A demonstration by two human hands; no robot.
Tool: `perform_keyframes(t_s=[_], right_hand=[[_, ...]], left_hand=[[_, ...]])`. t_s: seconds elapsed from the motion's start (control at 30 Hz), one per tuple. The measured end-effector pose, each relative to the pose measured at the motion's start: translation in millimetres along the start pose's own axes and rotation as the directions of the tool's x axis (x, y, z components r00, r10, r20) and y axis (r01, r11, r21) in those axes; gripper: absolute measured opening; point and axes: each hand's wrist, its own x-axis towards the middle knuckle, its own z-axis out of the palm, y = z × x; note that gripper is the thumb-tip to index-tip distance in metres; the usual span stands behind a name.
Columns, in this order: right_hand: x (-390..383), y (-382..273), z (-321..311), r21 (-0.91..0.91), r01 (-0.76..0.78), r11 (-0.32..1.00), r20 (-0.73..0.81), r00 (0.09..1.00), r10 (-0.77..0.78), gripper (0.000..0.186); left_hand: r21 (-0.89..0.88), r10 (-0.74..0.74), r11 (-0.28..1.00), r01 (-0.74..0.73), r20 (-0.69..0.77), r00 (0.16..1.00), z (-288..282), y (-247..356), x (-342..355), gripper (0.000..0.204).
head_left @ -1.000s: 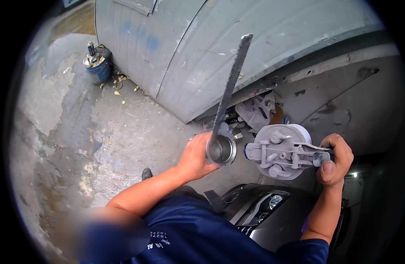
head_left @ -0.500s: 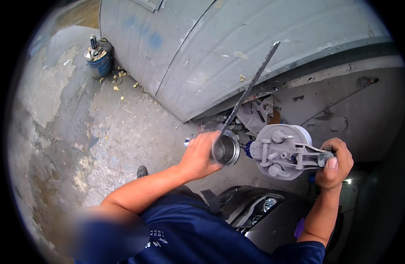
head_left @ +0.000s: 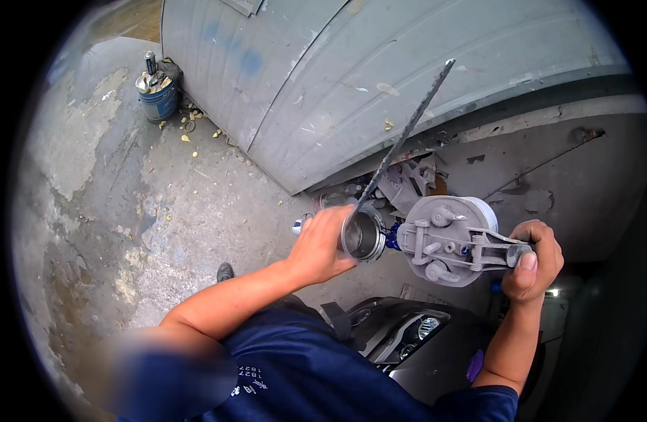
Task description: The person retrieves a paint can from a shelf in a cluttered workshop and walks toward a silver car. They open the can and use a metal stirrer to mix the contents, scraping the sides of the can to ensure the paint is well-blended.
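Observation:
My left hand (head_left: 322,243) is wrapped round a cup (head_left: 366,238) with a shiny grey inside. A long, dark, crusted stick (head_left: 405,133) slants up and right from the cup's rim beside my fingers; its lower end is hard to make out. My right hand (head_left: 534,257) grips the lever handle of a paint can's mixing lid (head_left: 446,243), grey and stained, with a white can (head_left: 486,213) partly showing beneath. The can is tilted toward the cup. Dark blue paint (head_left: 391,237) coats the lid's spout, right at the cup's rim.
Below my hands is a dark car front with a headlight (head_left: 420,334). Crumpled scraps (head_left: 411,184) and bottles lie by a grey metal panel (head_left: 316,105). A blue bucket (head_left: 159,103) stands at the far left, a spray can (head_left: 150,62) on top.
The lid's blue-coated spout and the cup have come closer together, closing the small gap between them. The stick's upper end has shifted slightly up and right. Both hands keep their grip.

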Motion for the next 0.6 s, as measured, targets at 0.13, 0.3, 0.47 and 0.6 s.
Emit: perform_keyframes(t_s=[0.13,0.3,0.47,0.6], right_hand=[[0.4,-1.8,-1.8,-0.081,0.026,0.996,0.016,1.000,-0.025,0.062],[-2.5,2.6,0.2,-0.074,0.021,0.997,-0.009,1.000,-0.022,0.068],[-1.8,4.4,0.8,-0.059,0.060,0.996,-0.020,0.998,-0.062,0.058],[-1.2,3.4,-0.6,-0.043,0.062,0.997,-0.012,0.998,-0.063,0.045]], left_hand=[[-0.017,0.009,1.000,-0.009,-0.009,1.000,0.5,-1.1,1.9,0.083],[-0.016,0.009,1.000,-0.009,-0.013,1.000,2.0,0.8,2.3,0.082],[-0.018,0.007,1.000,-0.007,-0.005,1.000,3.1,1.2,3.5,0.082],[-0.028,-0.012,1.000,0.012,0.011,1.000,3.1,3.6,3.6,0.081]])
